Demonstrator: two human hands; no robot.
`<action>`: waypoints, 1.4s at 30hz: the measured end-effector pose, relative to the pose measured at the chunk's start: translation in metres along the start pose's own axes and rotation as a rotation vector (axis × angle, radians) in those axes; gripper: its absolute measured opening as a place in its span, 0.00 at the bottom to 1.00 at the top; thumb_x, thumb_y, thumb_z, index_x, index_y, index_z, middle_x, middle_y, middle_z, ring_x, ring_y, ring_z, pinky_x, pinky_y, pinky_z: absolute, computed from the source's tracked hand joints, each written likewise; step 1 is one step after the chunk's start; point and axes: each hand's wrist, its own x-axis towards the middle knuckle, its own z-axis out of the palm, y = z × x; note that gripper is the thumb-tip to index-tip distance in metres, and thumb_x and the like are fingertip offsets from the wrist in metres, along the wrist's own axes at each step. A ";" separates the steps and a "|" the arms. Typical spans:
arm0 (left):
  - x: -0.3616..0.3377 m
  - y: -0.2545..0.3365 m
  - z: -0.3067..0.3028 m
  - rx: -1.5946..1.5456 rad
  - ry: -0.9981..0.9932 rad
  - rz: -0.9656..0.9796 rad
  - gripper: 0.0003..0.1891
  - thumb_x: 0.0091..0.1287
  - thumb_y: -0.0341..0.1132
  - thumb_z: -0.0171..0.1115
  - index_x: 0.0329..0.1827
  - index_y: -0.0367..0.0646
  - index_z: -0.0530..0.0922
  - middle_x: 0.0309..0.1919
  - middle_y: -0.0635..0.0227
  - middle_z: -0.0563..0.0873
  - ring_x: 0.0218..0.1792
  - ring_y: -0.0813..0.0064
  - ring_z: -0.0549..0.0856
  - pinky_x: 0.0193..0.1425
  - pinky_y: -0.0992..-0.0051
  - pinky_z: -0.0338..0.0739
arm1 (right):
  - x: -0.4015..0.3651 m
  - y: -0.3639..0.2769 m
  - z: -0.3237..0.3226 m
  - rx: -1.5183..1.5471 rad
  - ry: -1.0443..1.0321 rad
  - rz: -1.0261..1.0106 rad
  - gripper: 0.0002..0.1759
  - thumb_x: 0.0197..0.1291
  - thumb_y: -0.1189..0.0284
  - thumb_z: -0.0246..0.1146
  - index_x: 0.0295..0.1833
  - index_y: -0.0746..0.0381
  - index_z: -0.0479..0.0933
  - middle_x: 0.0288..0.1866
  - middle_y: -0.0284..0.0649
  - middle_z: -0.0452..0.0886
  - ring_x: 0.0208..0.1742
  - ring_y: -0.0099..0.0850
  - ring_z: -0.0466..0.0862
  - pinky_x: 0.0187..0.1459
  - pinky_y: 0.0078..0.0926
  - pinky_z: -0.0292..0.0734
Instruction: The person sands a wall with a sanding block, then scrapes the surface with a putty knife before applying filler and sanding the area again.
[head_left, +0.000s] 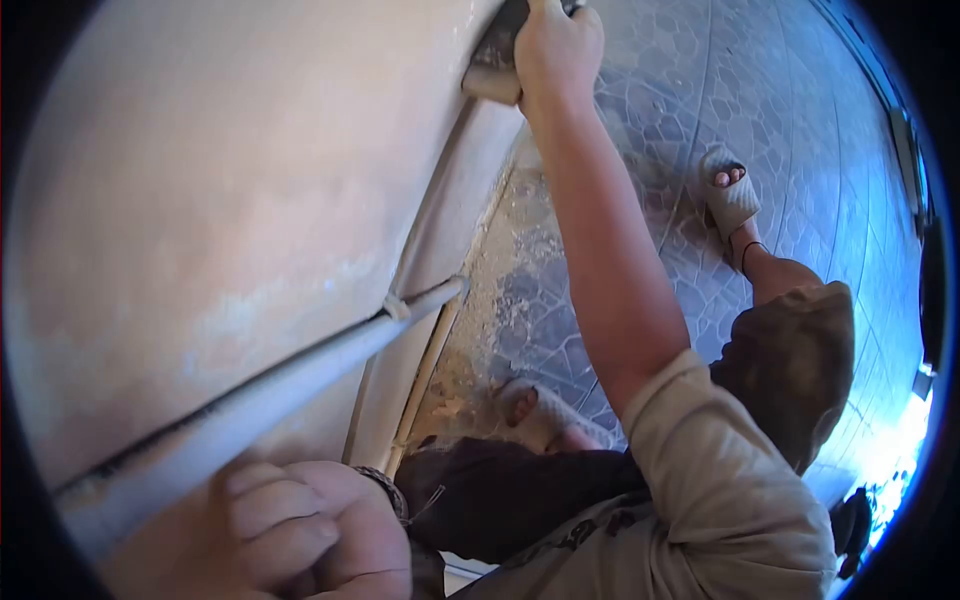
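Block [495, 56] sits in right hand [562, 55], beside wall [250, 150].

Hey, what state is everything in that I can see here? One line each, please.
Wall: blotchy, with whitish patches
Dark handheld tool: gripped, at the wall
Right hand: closed around the tool
Left hand: curled, nothing visible in it
Bracelet: worn on the left wrist
Pipe: slanting along the wall
Tiled floor: pale debris near the wall
Slippers: worn on both feet
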 end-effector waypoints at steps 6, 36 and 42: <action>-0.001 0.008 -0.013 -0.042 0.188 -0.131 0.15 0.72 0.36 0.39 0.46 0.32 0.71 0.18 0.71 0.66 0.16 0.77 0.61 0.28 0.69 0.61 | -0.100 0.017 0.004 0.008 0.005 -0.246 0.17 0.68 0.66 0.58 0.50 0.71 0.70 0.43 0.49 0.78 0.45 0.35 0.79 0.49 0.31 0.73; 0.031 0.049 0.115 0.195 -0.910 -0.379 0.13 0.48 0.26 0.69 0.39 0.37 0.83 0.20 0.67 0.79 0.19 0.69 0.78 0.24 0.73 0.72 | -0.058 0.018 -0.012 0.210 -0.192 -0.088 0.17 0.65 0.67 0.60 0.50 0.69 0.70 0.27 0.54 0.77 0.22 0.51 0.78 0.22 0.41 0.72; 0.024 0.048 0.118 0.268 -0.906 -0.467 0.14 0.47 0.24 0.70 0.40 0.36 0.83 0.20 0.67 0.79 0.19 0.69 0.78 0.24 0.73 0.72 | -0.047 0.023 -0.013 0.233 -0.175 -0.102 0.14 0.66 0.66 0.59 0.49 0.66 0.69 0.19 0.53 0.76 0.20 0.54 0.78 0.19 0.44 0.71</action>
